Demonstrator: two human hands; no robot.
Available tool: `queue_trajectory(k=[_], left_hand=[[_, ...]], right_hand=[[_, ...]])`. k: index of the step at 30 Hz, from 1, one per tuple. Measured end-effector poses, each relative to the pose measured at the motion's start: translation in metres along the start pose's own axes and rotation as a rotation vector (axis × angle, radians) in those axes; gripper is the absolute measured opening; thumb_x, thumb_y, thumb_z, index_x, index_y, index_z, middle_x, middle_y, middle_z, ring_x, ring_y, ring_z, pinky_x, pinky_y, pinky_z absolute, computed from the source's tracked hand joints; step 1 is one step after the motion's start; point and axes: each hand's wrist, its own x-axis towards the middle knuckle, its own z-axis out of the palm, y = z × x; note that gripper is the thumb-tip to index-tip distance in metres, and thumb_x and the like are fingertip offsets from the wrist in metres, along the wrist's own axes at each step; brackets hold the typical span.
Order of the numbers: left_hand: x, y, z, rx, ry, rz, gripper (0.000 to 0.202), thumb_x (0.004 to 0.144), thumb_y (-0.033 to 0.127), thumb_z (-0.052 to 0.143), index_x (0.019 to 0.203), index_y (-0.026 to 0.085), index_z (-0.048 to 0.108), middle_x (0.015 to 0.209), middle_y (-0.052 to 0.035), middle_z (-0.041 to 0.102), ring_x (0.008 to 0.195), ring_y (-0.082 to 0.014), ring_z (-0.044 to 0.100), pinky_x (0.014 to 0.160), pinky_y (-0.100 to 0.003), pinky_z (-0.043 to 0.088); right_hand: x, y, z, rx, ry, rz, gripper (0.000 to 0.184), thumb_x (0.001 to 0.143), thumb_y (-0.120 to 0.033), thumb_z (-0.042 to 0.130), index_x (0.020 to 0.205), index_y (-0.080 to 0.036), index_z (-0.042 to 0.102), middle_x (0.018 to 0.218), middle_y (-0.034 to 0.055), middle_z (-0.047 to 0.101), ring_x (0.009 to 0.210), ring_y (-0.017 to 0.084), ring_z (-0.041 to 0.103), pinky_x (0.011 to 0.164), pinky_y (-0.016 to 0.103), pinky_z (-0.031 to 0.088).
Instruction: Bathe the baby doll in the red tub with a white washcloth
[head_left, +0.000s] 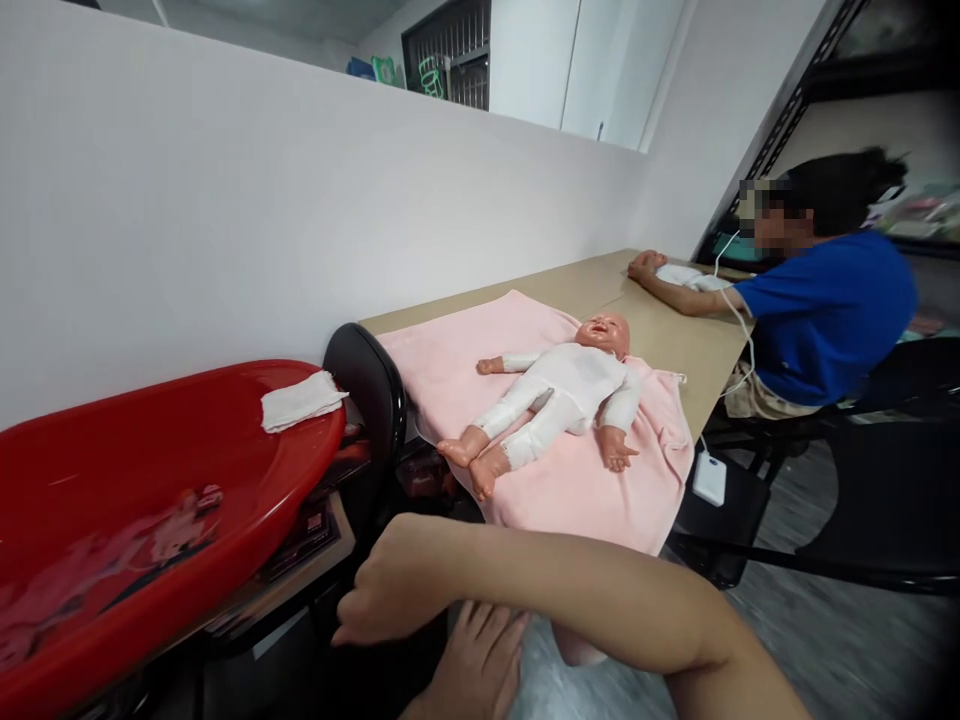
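My right hand (pixel 405 580) is stretched across in front of me, back of the hand up, with its fingers curled down in a loose fist. Nothing sticks out of it, though the palm side is hidden. Below the right wrist is my left hand (pixel 480 655), its fingers out straight and side by side, close under the right forearm; I cannot tell if they touch. Beyond my hands, a baby doll (pixel 566 385) in a white bodysuit lies face up on a pink towel (pixel 592 495). Left of my hands stands a red baby bathtub (pixel 247 530).
A folded white cloth (pixel 300 400) rests on the tub's rim. A black chair back (pixel 367 385) stands between tub and table (pixel 667 345). At the far right a person in a blue shirt (pixel 832 315) sits with both arms on the table. A white power bank (pixel 709 479) hangs by its cable.
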Motion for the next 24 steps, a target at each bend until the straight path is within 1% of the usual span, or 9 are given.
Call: queue_trajectory(k=[2, 4, 6, 8, 10, 12, 16, 19, 24], left_hand=[[-0.029, 0.003, 0.010, 0.065, 0.004, 0.068, 0.061, 0.095, 0.006, 0.053, 0.151, 0.022, 0.072, 0.163, -0.0127, 0.066, 0.148, -0.0371, 0.067, 0.123, -0.063, 0.058], [-0.037, 0.004, 0.017, 0.074, -0.042, 0.037, 0.063, 0.093, 0.003, 0.053, 0.151, 0.017, 0.071, 0.168, -0.0177, 0.059, 0.153, -0.0409, 0.062, 0.121, -0.068, 0.057], [-0.029, 0.005, 0.024, 0.015, -0.114, -0.066, 0.065, 0.094, 0.004, 0.054, 0.157, 0.017, 0.067, 0.170, -0.0175, 0.058, 0.156, -0.0400, 0.059, 0.127, -0.067, 0.052], [-0.017, 0.005, 0.031, -0.074, -0.170, -0.175, 0.071, 0.095, 0.006, 0.056, 0.164, 0.020, 0.062, 0.171, -0.0145, 0.058, 0.158, -0.0378, 0.056, 0.132, -0.064, 0.048], [-0.005, 0.007, 0.035, -0.140, -0.219, -0.276, 0.079, 0.092, 0.005, 0.056, 0.169, 0.020, 0.057, 0.174, -0.0142, 0.053, 0.162, -0.0380, 0.051, 0.133, -0.064, 0.046], [0.001, 0.010, 0.036, -0.170, -0.275, -0.344, 0.084, 0.088, 0.003, 0.055, 0.171, 0.017, 0.054, 0.179, -0.0161, 0.045, 0.166, -0.0388, 0.044, 0.134, -0.065, 0.044], [0.002, 0.017, 0.036, -0.235, -0.326, -0.363, 0.085, 0.088, 0.001, 0.054, 0.172, 0.014, 0.053, 0.182, -0.0169, 0.038, 0.170, -0.0368, 0.036, 0.138, -0.062, 0.037], [0.001, 0.019, 0.036, -0.288, -0.324, -0.378, 0.085, 0.088, 0.001, 0.056, 0.171, 0.016, 0.053, 0.183, -0.0154, 0.037, 0.171, -0.0355, 0.033, 0.140, -0.059, 0.034], [0.003, 0.017, 0.037, -0.355, -0.370, -0.428, 0.087, 0.087, -0.002, 0.052, 0.173, 0.015, 0.051, 0.188, -0.0131, 0.024, 0.175, -0.0334, 0.021, 0.143, -0.058, 0.025]], right_hand=[[-0.002, 0.011, 0.006, -0.008, 0.045, 0.086, 0.034, 0.120, -0.036, 0.054, 0.111, -0.017, 0.081, 0.099, 0.0078, 0.086, 0.096, 0.025, 0.084, 0.069, 0.036, 0.061], [-0.005, 0.017, 0.013, -0.017, 0.056, 0.188, 0.027, 0.117, -0.027, 0.058, 0.114, -0.014, 0.081, 0.107, 0.0116, 0.086, 0.101, 0.028, 0.084, 0.080, 0.041, 0.066], [-0.009, 0.020, 0.018, -0.020, 0.001, 0.300, 0.022, 0.112, -0.019, 0.062, 0.117, -0.013, 0.082, 0.115, 0.0141, 0.086, 0.107, 0.030, 0.084, 0.094, 0.048, 0.067], [-0.012, 0.019, 0.020, 0.007, -0.136, 0.394, 0.022, 0.110, -0.016, 0.063, 0.119, -0.012, 0.083, 0.120, 0.0153, 0.085, 0.110, 0.031, 0.083, 0.100, 0.051, 0.067], [-0.014, 0.019, 0.019, 0.053, -0.286, 0.462, 0.025, 0.110, -0.015, 0.062, 0.121, -0.010, 0.083, 0.124, 0.0166, 0.084, 0.112, 0.033, 0.083, 0.093, 0.050, 0.070], [-0.015, 0.018, 0.019, 0.075, -0.360, 0.510, 0.028, 0.109, -0.012, 0.059, 0.122, -0.008, 0.083, 0.124, 0.0175, 0.084, 0.111, 0.034, 0.083, 0.086, 0.047, 0.072], [-0.017, 0.017, 0.023, 0.021, -0.213, 0.582, 0.030, 0.107, -0.005, 0.055, 0.121, -0.007, 0.082, 0.119, 0.0184, 0.084, 0.105, 0.031, 0.084, 0.081, 0.039, 0.069], [-0.019, 0.018, 0.028, -0.012, -0.075, 0.604, 0.027, 0.110, -0.011, 0.056, 0.124, -0.007, 0.079, 0.116, 0.0187, 0.084, 0.100, 0.030, 0.084, 0.076, 0.037, 0.067], [-0.023, 0.029, 0.025, 0.009, -0.124, 0.637, 0.026, 0.112, -0.019, 0.059, 0.128, -0.008, 0.077, 0.116, 0.0173, 0.084, 0.104, 0.031, 0.084, 0.079, 0.040, 0.067]])
